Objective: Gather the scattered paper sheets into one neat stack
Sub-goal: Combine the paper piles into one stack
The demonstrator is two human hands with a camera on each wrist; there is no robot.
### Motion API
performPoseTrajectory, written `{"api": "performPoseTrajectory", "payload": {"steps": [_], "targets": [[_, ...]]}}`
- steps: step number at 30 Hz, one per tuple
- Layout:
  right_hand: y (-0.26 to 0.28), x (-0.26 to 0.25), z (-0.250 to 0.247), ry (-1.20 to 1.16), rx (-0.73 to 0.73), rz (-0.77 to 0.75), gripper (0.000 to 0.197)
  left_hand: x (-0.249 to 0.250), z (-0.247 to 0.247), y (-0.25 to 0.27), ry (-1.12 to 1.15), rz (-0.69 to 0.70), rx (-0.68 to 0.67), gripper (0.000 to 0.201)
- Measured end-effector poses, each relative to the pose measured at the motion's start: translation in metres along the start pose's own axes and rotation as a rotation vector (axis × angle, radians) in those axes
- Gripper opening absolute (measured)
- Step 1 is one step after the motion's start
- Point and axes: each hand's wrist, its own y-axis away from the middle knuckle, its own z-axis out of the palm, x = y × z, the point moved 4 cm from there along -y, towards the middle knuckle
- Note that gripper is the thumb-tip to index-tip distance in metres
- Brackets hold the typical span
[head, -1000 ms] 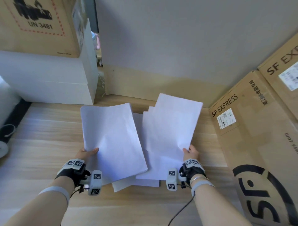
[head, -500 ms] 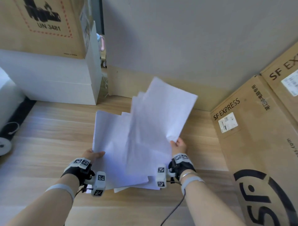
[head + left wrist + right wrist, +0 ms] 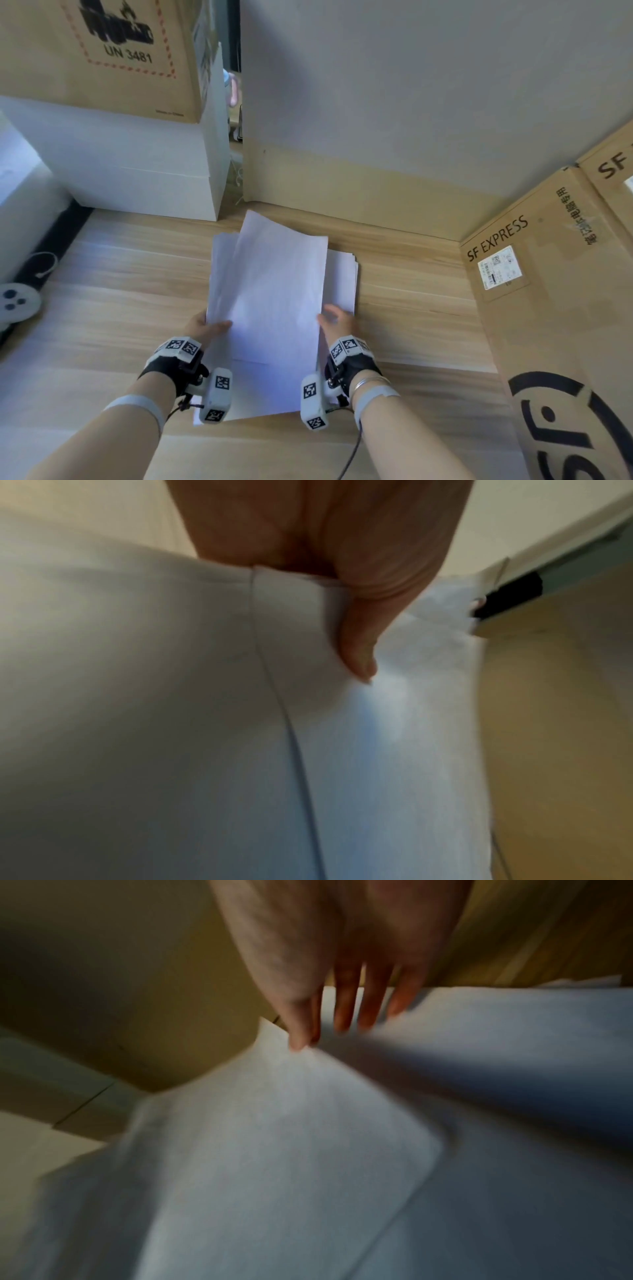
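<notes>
Several white paper sheets (image 3: pixel 274 291) lie overlapped in one rough pile mid-table, edges uneven. My left hand (image 3: pixel 205 329) grips the pile's left edge; in the left wrist view its thumb (image 3: pixel 359 647) presses on top of the sheets (image 3: pixel 394 750), the other fingers hidden underneath. At the right edge my right hand (image 3: pixel 337 320) pinches the upper sheets. In the right wrist view its thumb (image 3: pixel 301 1039) sits on the raised sheets (image 3: pixel 274 1150) and the straight fingers reach beneath them. A few lower sheets (image 3: pixel 342 274) stick out to the right on the wooden table (image 3: pixel 120 291).
A large SF Express cardboard box (image 3: pixel 548 308) walls off the right side. White boxes (image 3: pixel 137 171) with a UN 3481 carton (image 3: pixel 120 51) on top stand back left. A grey partition (image 3: pixel 411 102) closes the back. A white round device (image 3: pixel 17 305) lies far left.
My right hand swung its sheets up and leftward onto the sheets in my left hand. The two separate groups now overlap as one pile, and both hands are closer together.
</notes>
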Motion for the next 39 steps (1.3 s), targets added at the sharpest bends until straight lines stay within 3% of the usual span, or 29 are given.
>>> {"api": "performPoseTrajectory", "payload": {"steps": [1,3,6,10,13,17,19,27,32,35,39], "targets": [[-0.001,0.004,-0.009,0.024,0.11,0.065,0.045,-0.003,-0.005,-0.001,-0.015,0.007,0.041,0.045],[0.001,0.014,-0.019,0.053,0.183,0.222,0.069,-0.009,-0.015,-0.005,0.032,0.015,0.09,0.042],[0.005,0.019,-0.012,0.094,0.11,0.305,0.1,-0.017,-0.03,-0.006,0.118,-0.004,0.139,0.039],[0.011,0.018,-0.005,0.039,0.018,0.275,0.112,-0.024,-0.041,-0.011,0.211,-0.023,0.123,0.038],[0.012,0.022,-0.02,-0.009,0.021,0.286,0.099,-0.025,-0.045,-0.014,0.227,-0.023,0.109,0.028],[0.008,0.041,-0.054,0.017,0.074,0.302,0.045,-0.024,-0.041,-0.015,0.218,-0.023,0.106,0.024],[0.009,0.052,-0.073,0.024,0.124,0.302,0.034,-0.024,-0.039,-0.017,0.213,-0.024,0.103,0.029],[0.0,0.077,-0.113,-0.053,0.246,0.269,0.027,-0.02,-0.025,-0.018,0.223,-0.056,0.071,0.039],[0.001,0.084,-0.141,-0.182,0.428,0.313,0.038,-0.014,-0.016,-0.014,0.144,-0.049,0.048,0.043],[0.004,0.083,-0.155,-0.261,0.531,0.32,0.035,-0.011,-0.012,-0.009,0.132,-0.059,0.033,0.043],[0.001,0.061,-0.145,-0.363,0.483,0.257,0.03,-0.015,-0.008,-0.01,0.124,-0.085,0.027,0.043]]}}
